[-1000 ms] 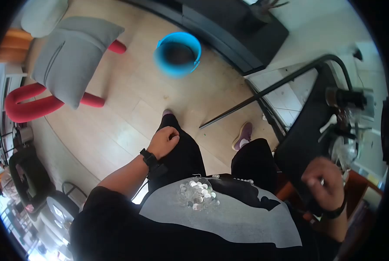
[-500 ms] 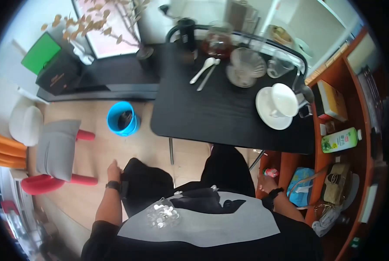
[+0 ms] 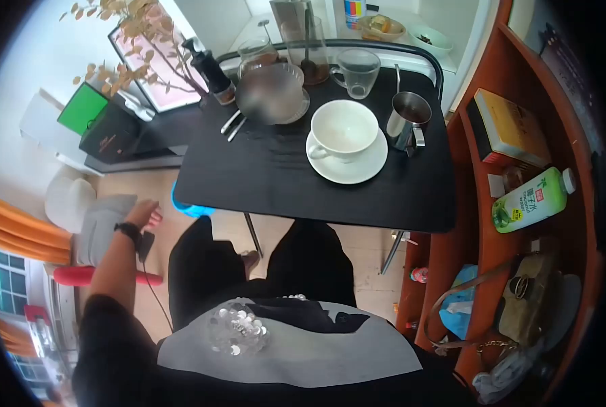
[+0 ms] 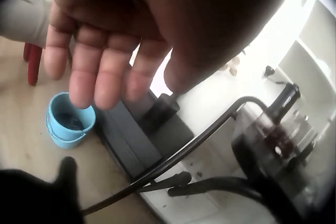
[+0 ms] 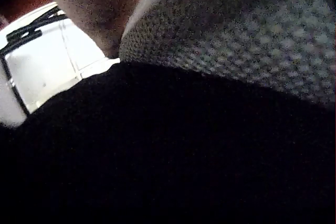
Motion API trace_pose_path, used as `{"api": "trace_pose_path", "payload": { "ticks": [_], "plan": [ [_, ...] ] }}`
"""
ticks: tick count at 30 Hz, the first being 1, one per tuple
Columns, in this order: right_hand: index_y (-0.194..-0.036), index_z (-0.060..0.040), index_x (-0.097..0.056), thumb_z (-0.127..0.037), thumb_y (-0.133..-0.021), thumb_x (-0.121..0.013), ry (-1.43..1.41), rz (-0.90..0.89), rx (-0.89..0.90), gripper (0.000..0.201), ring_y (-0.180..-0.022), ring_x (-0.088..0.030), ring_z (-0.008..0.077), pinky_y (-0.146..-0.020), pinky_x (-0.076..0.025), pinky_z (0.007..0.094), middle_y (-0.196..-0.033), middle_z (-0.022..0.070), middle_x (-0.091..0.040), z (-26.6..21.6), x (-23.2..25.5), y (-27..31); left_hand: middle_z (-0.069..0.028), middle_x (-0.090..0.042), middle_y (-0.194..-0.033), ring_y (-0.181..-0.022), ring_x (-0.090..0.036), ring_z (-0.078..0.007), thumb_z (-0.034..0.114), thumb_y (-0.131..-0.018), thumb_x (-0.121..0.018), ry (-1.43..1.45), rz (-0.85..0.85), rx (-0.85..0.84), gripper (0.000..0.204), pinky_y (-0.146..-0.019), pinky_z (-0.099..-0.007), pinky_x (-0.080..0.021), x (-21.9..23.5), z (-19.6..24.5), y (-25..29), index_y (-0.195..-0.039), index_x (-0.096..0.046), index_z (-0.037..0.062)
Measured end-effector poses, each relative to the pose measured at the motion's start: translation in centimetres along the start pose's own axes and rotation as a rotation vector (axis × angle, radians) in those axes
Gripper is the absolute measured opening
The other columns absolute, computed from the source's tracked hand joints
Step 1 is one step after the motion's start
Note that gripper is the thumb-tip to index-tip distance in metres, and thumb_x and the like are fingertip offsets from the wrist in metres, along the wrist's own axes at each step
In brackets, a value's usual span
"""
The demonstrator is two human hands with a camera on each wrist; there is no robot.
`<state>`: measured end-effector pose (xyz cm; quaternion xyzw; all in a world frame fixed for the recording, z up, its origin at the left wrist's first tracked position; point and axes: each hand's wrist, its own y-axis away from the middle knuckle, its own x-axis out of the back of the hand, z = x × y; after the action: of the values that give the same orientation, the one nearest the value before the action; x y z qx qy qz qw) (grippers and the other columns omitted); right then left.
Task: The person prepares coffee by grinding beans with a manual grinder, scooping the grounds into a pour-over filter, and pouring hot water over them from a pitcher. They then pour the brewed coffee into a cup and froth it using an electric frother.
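My left hand (image 3: 144,214) hangs in the air left of the black table, holding nothing. Its fingers are loosely bent in the left wrist view, with the blue bucket (image 4: 70,121) below them on the floor. Of my right hand (image 5: 100,6) only a blurred patch of skin shows, against grey woven fabric (image 5: 231,35) and black cloth; its fingers are hidden. On the black table (image 3: 269,183) a white cup (image 3: 344,129) sits on a saucer (image 3: 347,175). To its right stands a metal pitcher (image 3: 401,125), and behind it a glass mug (image 3: 358,71).
A ribbed glass dripper (image 3: 276,91) and two spoons (image 3: 232,124) lie toward the table's left, near a black grinder (image 3: 211,74). An orange-brown shelf (image 3: 476,237) with a coconut water bottle (image 3: 530,202) and handbag (image 3: 530,298) borders the right side. A grey cushion (image 3: 103,227) lies at left.
The view has swung right and come up to the table. My left hand has moved outward to the left, its fingers loosening. My right hand has gone out of the head view.
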<state>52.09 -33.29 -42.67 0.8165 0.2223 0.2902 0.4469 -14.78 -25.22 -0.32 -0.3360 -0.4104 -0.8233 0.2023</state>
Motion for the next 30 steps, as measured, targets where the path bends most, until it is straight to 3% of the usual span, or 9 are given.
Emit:
{"api": "trace_pose_path", "payload": {
  "ticks": [3, 5, 6, 14, 24, 30],
  "plan": [
    [-0.101, 0.0017, -0.061, -0.027, -0.089, -0.042, 0.09, -0.035, -0.018, 0.036, -0.094, -0.06, 0.0261, -0.082, -0.045, 0.0378, -0.106, 0.0168, -0.06, 1.0, 2.7, 1.5, -0.0091, -0.061, -0.078, -0.069, -0.062, -0.0191, 0.033, -0.085, -0.042, -0.214, -0.085, 0.006, 0.031, -0.059, -0.0322, -0.05, -1.8, -1.0, 1.7, -0.094, -0.056, 0.0061],
    [-0.101, 0.0017, -0.061, -0.027, -0.089, -0.042, 0.142, -0.053, -0.021, 0.036, -0.094, -0.06, 0.0261, -0.082, -0.045, 0.0378, -0.106, 0.0169, -0.06, 0.5, 4.2, 2.3, -0.0082, -0.06, -0.079, -0.064, -0.06, -0.0183, 0.038, -0.088, -0.041, -0.272, -0.265, 0.054, 0.037, -0.053, -0.0317, -0.049, -3.4, -9.2, -0.6, -0.099, -0.055, 0.0058],
    [-0.101, 0.0017, -0.061, -0.027, -0.089, -0.042, 0.158, -0.061, -0.021, 0.036, -0.094, -0.06, 0.0261, -0.082, -0.045, 0.0378, -0.106, 0.0169, -0.06, 0.0, 4.5, 2.7, -0.0078, -0.06, -0.077, -0.06, -0.059, -0.0203, 0.039, -0.088, -0.042, -0.287, -0.344, 0.294, 0.038, -0.051, -0.0331, -0.049, -5.1, -11.5, 0.2, -0.095, -0.056, 0.0042],
    [-0.101, 0.0016, -0.061, -0.027, -0.089, -0.043, 0.172, -0.045, -0.007, 0.036, -0.093, -0.06, 0.0263, -0.082, -0.045, 0.0379, -0.105, 0.0171, -0.061, -7.3, 4.1, 3.2, -0.0078, -0.06, -0.082, -0.065, -0.058, -0.0205, 0.039, -0.089, -0.042, -0.195, -0.312, 0.197, 0.038, -0.055, -0.0329, -0.048, -7.7, -14.9, 0.7, -0.098, -0.056, 0.0044],
    [-0.101, 0.0015, -0.061, -0.027, -0.088, -0.043, 0.244, -0.061, -0.006, 0.036, -0.093, -0.06, 0.0265, -0.082, -0.045, 0.038, -0.104, 0.0173, -0.061, -20.4, 3.0, 3.0, -0.0078, -0.059, -0.088, -0.072, -0.058, -0.0207, 0.038, -0.089, -0.042, -0.023, -0.272, 0.131, 0.038, -0.06, -0.0327, -0.048, -8.9, -20.7, -0.8, -0.101, -0.055, 0.0047],
    [-0.101, 0.0015, -0.061, -0.027, -0.088, -0.044, 0.277, -0.087, -0.038, 0.036, -0.093, -0.06, 0.0266, -0.082, -0.046, 0.038, -0.103, 0.0175, -0.061, -27.1, 4.5, 1.9, -0.0077, -0.059, -0.092, -0.077, -0.057, -0.0208, 0.038, -0.089, -0.042, 0.061, -0.271, 0.113, 0.039, -0.063, -0.0325, -0.048, -11.0, -21.4, -2.1, -0.103, -0.055, 0.0049]
  ]
}}
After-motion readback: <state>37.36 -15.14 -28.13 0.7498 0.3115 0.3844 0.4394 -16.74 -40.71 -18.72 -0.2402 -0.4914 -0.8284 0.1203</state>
